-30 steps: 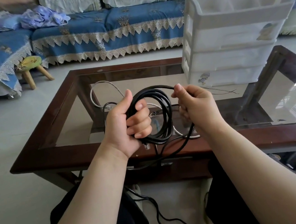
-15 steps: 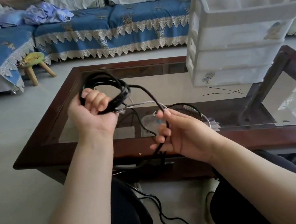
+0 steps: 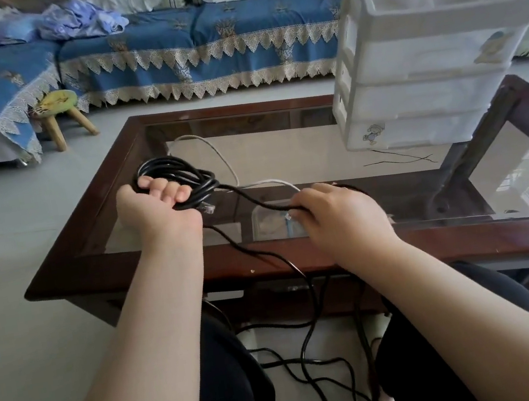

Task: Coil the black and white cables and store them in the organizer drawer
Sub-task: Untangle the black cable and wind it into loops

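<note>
My left hand (image 3: 156, 203) grips a bundle of loops of the black cable (image 3: 183, 175) above the left part of the glass table; a clear plug end sticks out under the fist. From the loops a black strand runs right into my right hand (image 3: 335, 217), which is closed on it over the table's front edge. The loose rest of the black cable hangs down to the floor between my knees. The white cable (image 3: 213, 149) lies curved on the glass behind my hands. The white organizer (image 3: 428, 84) with closed drawers stands at the back right of the table.
The glass-topped table has a dark wooden frame (image 3: 99, 261). A thin black wire (image 3: 402, 159) lies in front of the organizer. A small wooden stool (image 3: 59, 108) and a blue-covered sofa (image 3: 197, 44) stand beyond the table on the pale floor.
My left hand carried the coiled loops up and to the left. My right hand left the coil, dropped toward the table's front edge and slid along the loose black strand.
</note>
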`<act>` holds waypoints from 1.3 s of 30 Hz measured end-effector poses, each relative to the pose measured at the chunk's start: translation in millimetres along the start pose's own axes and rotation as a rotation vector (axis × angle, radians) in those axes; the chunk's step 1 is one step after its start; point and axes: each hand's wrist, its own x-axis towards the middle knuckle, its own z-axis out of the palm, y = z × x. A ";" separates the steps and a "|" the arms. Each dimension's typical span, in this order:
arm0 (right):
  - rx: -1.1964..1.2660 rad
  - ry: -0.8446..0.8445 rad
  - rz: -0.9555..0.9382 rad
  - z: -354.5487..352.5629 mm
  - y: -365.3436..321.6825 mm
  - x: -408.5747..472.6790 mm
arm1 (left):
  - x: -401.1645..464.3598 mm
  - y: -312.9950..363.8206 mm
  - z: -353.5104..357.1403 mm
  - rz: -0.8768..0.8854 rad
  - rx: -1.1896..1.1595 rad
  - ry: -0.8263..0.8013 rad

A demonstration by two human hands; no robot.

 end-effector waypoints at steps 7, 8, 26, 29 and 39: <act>0.052 -0.059 -0.174 -6.9 -3.8 -9.0 | -12.6 -16.8 6.9 0.208 0.391 -0.128; 0.074 -0.108 -0.157 -7.4 -4.4 -9.4 | -14.7 -20.3 7.0 0.243 0.430 -0.148; 1.068 -0.796 0.222 -29.6 12.4 -9.5 | -24.8 -71.0 -23.3 1.126 1.444 -0.957; 1.132 -0.821 0.232 -33.5 20.0 -9.7 | -25.1 -71.5 -26.2 0.922 1.573 -1.029; 1.351 -1.007 0.125 -58.0 53.6 -3.4 | -22.9 -48.8 -17.1 0.010 1.385 -0.961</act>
